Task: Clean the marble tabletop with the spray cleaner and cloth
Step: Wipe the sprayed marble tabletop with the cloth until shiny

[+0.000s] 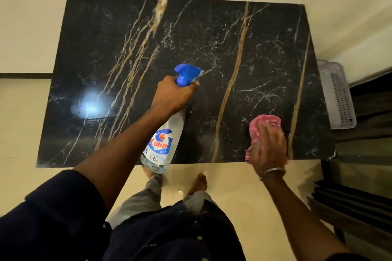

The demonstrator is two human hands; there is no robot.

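The black marble tabletop with gold and white veins fills the middle of the view. My left hand grips the neck of a clear spray cleaner bottle with a blue trigger head, held tilted over the table's centre, nozzle pointing to the far right. A finger rests on the trigger. My right hand presses flat on a crumpled pink cloth lying on the tabletop near its front right edge.
A pale plastic basket stands just off the table's right edge. Dark furniture lines the right side. A light's glare shines on the left of the marble. My bare feet stand on cream floor tiles at the front edge.
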